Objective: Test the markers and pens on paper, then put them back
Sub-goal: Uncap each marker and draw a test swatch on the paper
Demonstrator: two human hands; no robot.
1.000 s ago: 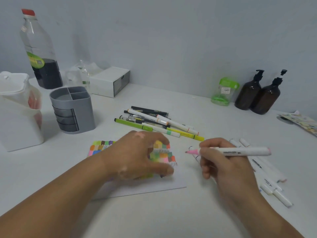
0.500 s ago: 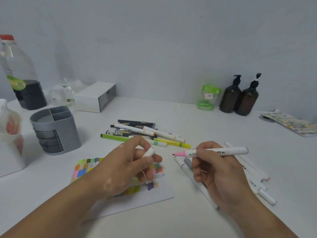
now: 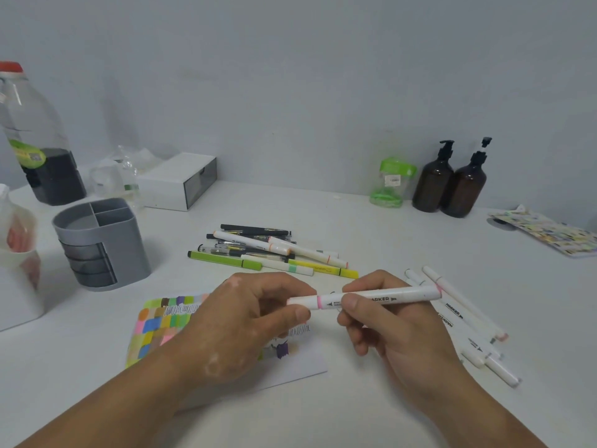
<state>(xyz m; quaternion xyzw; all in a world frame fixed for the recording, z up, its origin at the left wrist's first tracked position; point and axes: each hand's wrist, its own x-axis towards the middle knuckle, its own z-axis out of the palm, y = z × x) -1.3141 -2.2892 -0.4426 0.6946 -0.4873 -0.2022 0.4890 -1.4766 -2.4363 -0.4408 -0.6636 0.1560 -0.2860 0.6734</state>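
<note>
Your left hand pinches the capped left end of the white marker between thumb and forefinger, above the swatched paper. Your right hand grips its barrel with curled fingers, holding it level, nearer you than the pen pile.

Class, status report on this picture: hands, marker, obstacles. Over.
Left hand pinches marker's capped end; right hand grips barrel. Marker level, off the table. Nothing blocking the holder.

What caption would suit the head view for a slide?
Left hand pinches the cap of a white marker held by the right hand, above swatch-covered paper; loose pens lie behind.
</note>
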